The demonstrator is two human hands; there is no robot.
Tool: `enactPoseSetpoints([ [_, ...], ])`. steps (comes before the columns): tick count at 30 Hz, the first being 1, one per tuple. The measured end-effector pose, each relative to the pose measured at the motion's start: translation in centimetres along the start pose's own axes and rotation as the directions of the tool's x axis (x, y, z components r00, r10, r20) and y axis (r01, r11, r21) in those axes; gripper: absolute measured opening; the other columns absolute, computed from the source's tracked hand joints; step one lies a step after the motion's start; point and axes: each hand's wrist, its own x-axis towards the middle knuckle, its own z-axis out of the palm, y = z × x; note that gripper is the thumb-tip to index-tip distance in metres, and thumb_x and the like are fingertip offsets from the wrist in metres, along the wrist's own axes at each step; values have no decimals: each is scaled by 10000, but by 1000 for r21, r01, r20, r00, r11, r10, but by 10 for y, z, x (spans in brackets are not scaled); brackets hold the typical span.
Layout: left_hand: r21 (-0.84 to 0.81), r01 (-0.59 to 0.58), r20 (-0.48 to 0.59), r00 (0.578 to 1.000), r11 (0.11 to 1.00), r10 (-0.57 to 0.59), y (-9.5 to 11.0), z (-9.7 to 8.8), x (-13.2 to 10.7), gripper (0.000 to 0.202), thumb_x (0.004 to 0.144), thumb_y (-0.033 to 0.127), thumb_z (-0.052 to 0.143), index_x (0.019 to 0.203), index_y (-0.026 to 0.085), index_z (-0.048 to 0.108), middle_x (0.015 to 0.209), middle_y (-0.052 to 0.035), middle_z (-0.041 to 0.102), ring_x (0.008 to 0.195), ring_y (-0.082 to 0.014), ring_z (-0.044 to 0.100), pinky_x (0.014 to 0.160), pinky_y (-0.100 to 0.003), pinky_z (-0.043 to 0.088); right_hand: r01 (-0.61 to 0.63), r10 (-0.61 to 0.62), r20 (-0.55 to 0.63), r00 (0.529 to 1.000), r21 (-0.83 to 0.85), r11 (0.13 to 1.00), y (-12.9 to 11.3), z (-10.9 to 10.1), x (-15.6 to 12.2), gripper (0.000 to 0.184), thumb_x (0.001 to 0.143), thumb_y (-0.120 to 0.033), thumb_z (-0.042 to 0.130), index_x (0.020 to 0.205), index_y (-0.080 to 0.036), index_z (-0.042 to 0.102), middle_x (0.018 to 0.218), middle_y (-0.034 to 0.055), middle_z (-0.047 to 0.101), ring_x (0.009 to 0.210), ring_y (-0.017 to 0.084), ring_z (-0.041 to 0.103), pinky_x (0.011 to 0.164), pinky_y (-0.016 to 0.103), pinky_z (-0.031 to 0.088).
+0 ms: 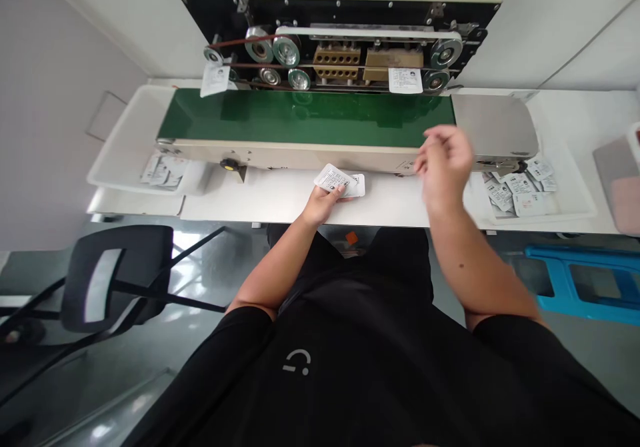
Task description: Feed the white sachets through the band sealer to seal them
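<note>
My left hand [321,205] is closed on a few small white printed sachets [333,178], fanned out between thumb and fingers just in front of the band sealing machine [300,156]. My right hand [447,167] is raised over the right front edge of the machine's green conveyor belt [310,120]. It is a little blurred, its fingers loosely bent and apart, with nothing visible in them. One sachet [405,80] hangs at the right end of the sealing rollers. Another sachet [215,78] sticks out at the left end.
A white bin [575,197] at the right holds several loose sachets; another white bin [117,147] with sachets is at the left. A black chair [135,240] and a blue stool [585,260] stand beside the white table [390,210]. A translucent container [620,187] is far right.
</note>
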Motion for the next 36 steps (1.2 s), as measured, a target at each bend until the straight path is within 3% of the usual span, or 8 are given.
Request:
enactPoseSetpoints([
  [4,58,-73,35,997,996,71,-1,-1,1,609,869,605,838,1338,238,711,1318,-107,779,1302,-315,719,1158,-474,562,-275,283,329,901,-72,959,42,18,-80,416,895,-448,810,1222,-216,696,1050,41,700,626,73,640,481,191,454],
  [7,95,-92,90,992,991,83,-1,-2,0,598,892,600,818,1362,248,706,1319,-98,776,1293,-305,719,1171,-458,540,-423,419,408,811,-85,902,62,31,-105,458,848,-479,836,1180,-191,707,1004,58,722,673,111,660,540,228,506],
  [11,122,-104,108,990,987,91,2,-1,-1,558,910,629,782,1305,236,751,1339,-105,775,1317,-308,705,1191,-465,521,-435,408,265,874,49,899,72,34,-101,435,821,-545,853,921,-186,630,758,15,633,622,94,557,562,227,465],
  [15,251,-109,108,991,962,84,7,2,-4,485,908,622,787,1120,188,819,1197,-118,823,1219,-313,741,1161,-485,534,-364,349,104,931,212,907,71,28,-91,562,770,-662,875,943,-202,602,807,10,602,644,86,496,580,250,454],
  [23,301,-133,121,988,944,101,7,3,-7,480,963,615,726,1121,171,820,1148,-119,831,1153,-285,766,1096,-448,580,-388,361,179,915,149,909,67,28,-106,515,785,-680,879,1021,-262,692,937,57,695,791,205,640,624,359,550],
  [29,161,-134,73,990,978,124,-1,1,-4,482,1003,607,674,1252,205,764,1255,-121,803,994,-227,798,963,-421,648,-247,234,91,968,190,950,18,-19,-44,552,899,-693,762,1229,-277,613,1004,67,700,817,201,728,503,250,504],
  [33,147,-127,80,990,981,116,-1,1,-2,461,1004,586,685,1235,194,760,1237,-123,804,979,-211,796,948,-402,651,-220,213,64,975,164,962,-29,-49,23,381,876,-362,857,1181,-243,663,1029,46,725,777,151,706,573,244,567],
  [36,134,-123,86,990,983,112,0,2,-1,443,1007,569,690,1225,190,760,1226,-119,804,966,-196,790,939,-384,647,-234,238,-44,970,73,969,-51,-60,66,270,928,-97,745,1181,-163,675,1065,79,756,746,111,695,643,243,580],
])
